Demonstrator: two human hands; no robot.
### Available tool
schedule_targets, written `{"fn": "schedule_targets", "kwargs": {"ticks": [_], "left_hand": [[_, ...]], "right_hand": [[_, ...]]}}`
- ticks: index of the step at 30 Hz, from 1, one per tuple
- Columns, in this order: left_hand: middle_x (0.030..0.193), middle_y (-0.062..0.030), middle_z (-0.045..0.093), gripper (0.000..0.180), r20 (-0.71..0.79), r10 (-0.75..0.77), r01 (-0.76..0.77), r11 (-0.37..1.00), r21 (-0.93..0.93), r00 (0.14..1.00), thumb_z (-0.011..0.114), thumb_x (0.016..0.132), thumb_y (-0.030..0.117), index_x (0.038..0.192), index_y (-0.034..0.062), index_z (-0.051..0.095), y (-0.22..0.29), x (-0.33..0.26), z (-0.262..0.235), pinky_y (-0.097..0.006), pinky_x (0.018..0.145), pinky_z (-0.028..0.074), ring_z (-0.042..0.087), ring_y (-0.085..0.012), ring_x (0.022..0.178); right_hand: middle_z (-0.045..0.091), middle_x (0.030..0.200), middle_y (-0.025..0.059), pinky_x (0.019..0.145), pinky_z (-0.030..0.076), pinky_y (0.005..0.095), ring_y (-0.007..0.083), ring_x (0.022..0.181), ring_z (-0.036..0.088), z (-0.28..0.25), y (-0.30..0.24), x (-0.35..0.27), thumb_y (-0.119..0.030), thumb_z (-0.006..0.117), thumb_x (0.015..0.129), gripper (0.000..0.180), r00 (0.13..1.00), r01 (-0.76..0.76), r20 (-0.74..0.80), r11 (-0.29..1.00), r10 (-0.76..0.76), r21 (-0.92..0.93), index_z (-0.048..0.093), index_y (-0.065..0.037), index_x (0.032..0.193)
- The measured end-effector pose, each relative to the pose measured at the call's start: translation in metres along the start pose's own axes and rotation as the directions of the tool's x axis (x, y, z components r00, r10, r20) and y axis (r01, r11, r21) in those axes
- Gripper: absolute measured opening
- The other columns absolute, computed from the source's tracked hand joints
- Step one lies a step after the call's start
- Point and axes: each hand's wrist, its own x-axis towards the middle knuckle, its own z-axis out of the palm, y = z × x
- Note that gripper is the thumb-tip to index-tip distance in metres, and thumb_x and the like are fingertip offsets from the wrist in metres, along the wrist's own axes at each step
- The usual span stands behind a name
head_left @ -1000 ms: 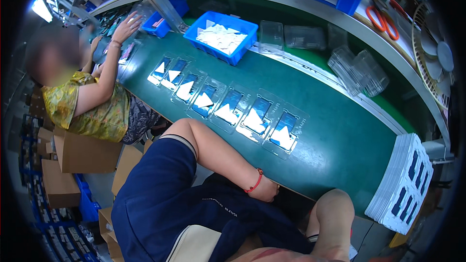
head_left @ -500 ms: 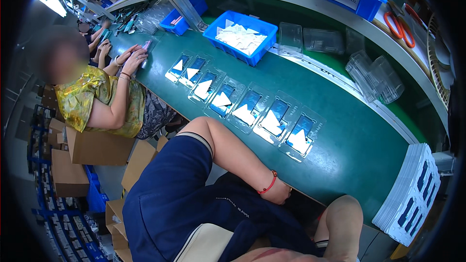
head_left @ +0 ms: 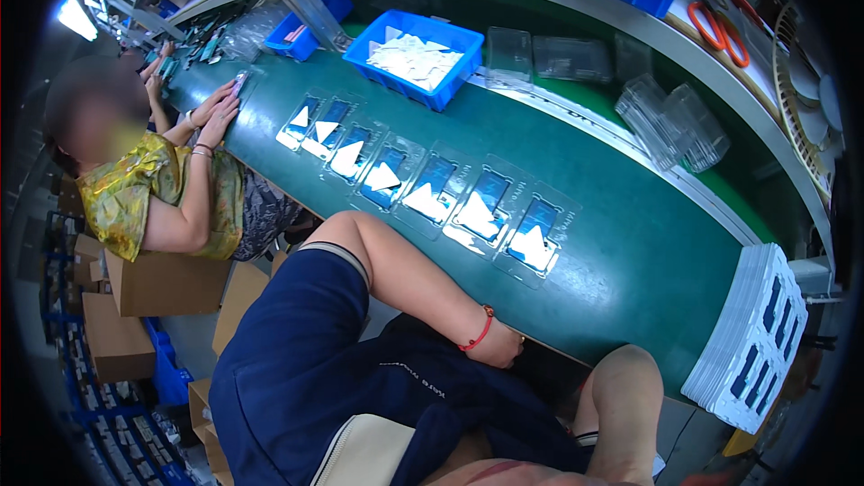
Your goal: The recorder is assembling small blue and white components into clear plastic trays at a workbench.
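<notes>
My left hand, with a red bracelet at the wrist, rests at the near edge of the green table. Its fingers are turned down and mostly hidden. On my right side the bent arm shows, but the hand itself is out of the picture. Beyond my left forearm runs a slanting row of several clear plastic trays. Each holds a dark blue, phone-sized flat piece with a bright white triangular patch on it. Neither forearm touches the trays.
A blue bin of white pieces stands behind the row. Clear plastic boxes lie further right, below a shelf with red-handled scissors. Stacked white trays sit at the right end. A co-worker is at the left.
The whole scene has shifted slightly left and up in the picture. My left hand stays by the table edge, and the trays keep their places on the table.
</notes>
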Motion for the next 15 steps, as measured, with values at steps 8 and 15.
{"fn": "schedule_targets", "kwargs": {"ticks": [8,15], "left_hand": [[0.106,-0.0094,0.063,0.025,0.058,0.014,-0.013,1.000,-0.013,0.998,0.049,0.088,0.020,0.106,0.0102,0.063,0.002,0.000,-0.005,-0.037,0.092,0.044,0.060,-0.0232,0.102],[0.105,-0.0176,0.062,0.025,0.038,0.040,-0.037,0.996,-0.080,0.998,0.053,0.085,0.020,0.101,0.0051,0.064,-0.002,0.002,-0.003,-0.039,0.086,0.049,0.061,-0.0306,0.100]], "right_hand": [[0.008,0.155,0.0138,0.112,-0.007,0.0547,0.0306,0.142,0.005,-0.005,-0.005,-0.003,-0.031,0.027,0.102,0.053,0.931,0.253,0.352,0.863,-0.095,-0.436,0.025,0.001,0.144],[0.019,0.152,0.0147,0.109,-0.012,0.0586,0.0337,0.141,0.010,-0.009,-0.004,-0.004,-0.034,0.031,0.100,0.053,0.917,0.281,0.382,0.865,-0.115,-0.415,0.035,-0.001,0.140]]}}
